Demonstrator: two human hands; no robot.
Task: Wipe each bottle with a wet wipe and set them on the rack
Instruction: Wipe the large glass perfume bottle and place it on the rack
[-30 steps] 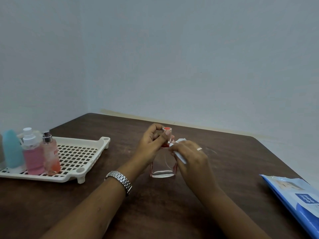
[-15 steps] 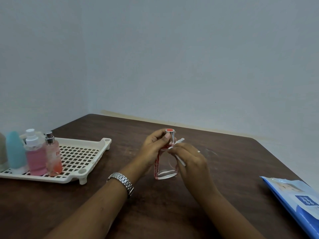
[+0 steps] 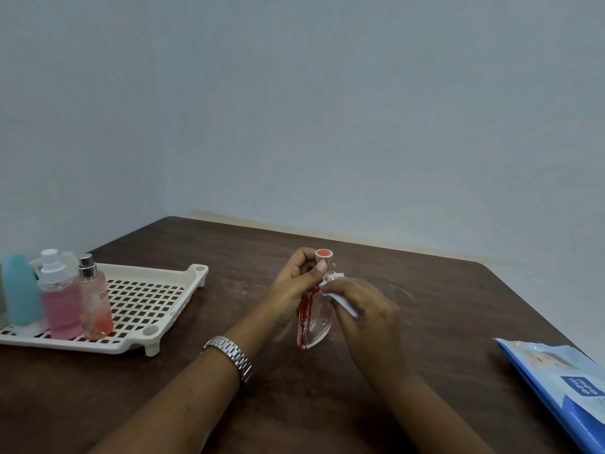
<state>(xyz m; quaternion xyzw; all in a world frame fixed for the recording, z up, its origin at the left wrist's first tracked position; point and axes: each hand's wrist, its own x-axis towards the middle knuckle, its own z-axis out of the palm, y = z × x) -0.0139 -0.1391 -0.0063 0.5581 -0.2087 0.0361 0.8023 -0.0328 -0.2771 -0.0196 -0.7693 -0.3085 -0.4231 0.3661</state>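
Your left hand has its fingers curled tight around the neck of a clear glass perfume bottle, just under its round red-topped cap. The bottle is tilted, its base close above or touching the dark wooden surface; which of the two cannot be told. A red strip runs down its left edge.

Your right hand is closed on a crumpled white wet wipe, fingers pinching it and pressing it against the bottle's shoulder on the right side. A ring shows faintly on that hand. A metal wristwatch circles your left wrist.

To the left, a cream plastic rack with a perforated floor stands on the surface, well apart from your hands. Three bottles stand fully in sight on its near-left part, packed side by side: one teal bottle, one pink spray bottle with a white pump, and one pale peach spray bottle with a silver nozzle. Another object sits cut off by the left frame edge and cannot be identified.

One blue pack of wet wipes lies at the right edge of the surface.
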